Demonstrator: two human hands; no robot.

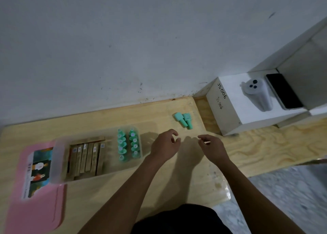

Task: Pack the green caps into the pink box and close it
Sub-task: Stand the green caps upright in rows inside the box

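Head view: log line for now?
pink box: open | packed caps: two rows inside | loose caps: two on table | left hand: empty | right hand: contents unclear

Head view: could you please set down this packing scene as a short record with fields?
box: open, on the table, holding wooden sticks and two rows of green caps
lid: pink, off, lying flat beside the box
loose caps: two, on the table outside the box
left hand: fingers loosely curled, holds nothing
right hand: fingers curled; a pinch cannot be told
remaining: pack loose caps, close lid
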